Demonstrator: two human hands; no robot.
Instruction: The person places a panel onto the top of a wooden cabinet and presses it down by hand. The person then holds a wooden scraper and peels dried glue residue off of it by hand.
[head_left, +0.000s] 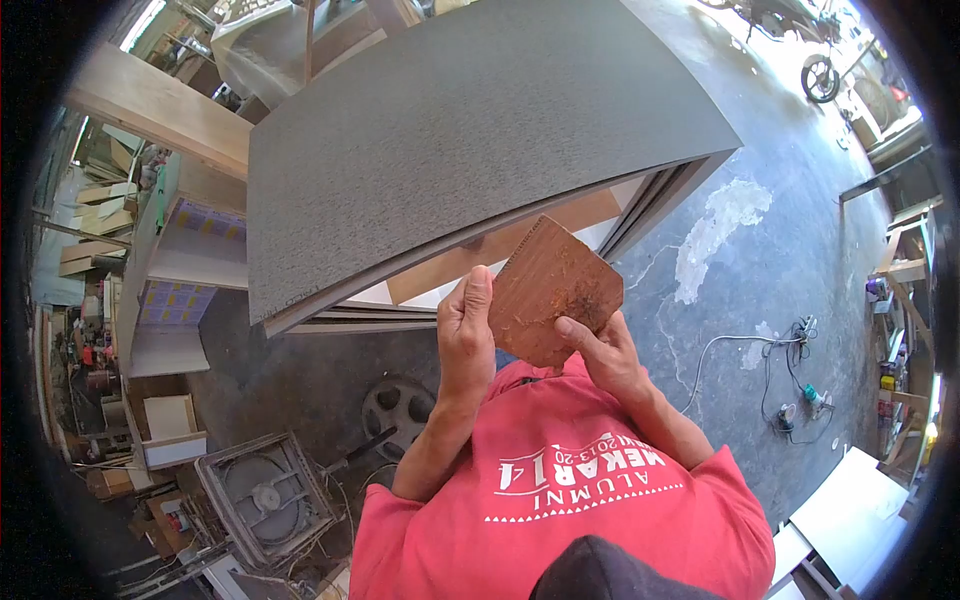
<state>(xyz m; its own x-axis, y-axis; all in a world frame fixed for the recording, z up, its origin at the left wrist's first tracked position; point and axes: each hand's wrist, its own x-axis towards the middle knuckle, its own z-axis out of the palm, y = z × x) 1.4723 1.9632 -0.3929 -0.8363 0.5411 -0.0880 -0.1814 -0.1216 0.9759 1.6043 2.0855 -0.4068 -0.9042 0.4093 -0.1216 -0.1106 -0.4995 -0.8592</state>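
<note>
A flat reddish-brown piece (550,285) with a toothed upper-left edge and a dark smear is held up above my red shirt. My right hand (612,355) grips its lower right part, the thumb lying over its face. At its left side my left hand (467,325) is upright with the fingers pressed together and the thumb raised; whether it holds something is hidden. Just beyond both hands is the front edge of a large grey panel (470,150), which lies on top of a cabinet-like body with a pale interior and a brown strip.
A metal-framed fan (268,490) stands on the floor at lower left, near a wheel (398,410). Cables and a green-ended tool (812,395) lie on the floor to the right. White boards (850,520) are at lower right, and a wooden beam (160,105) is at upper left.
</note>
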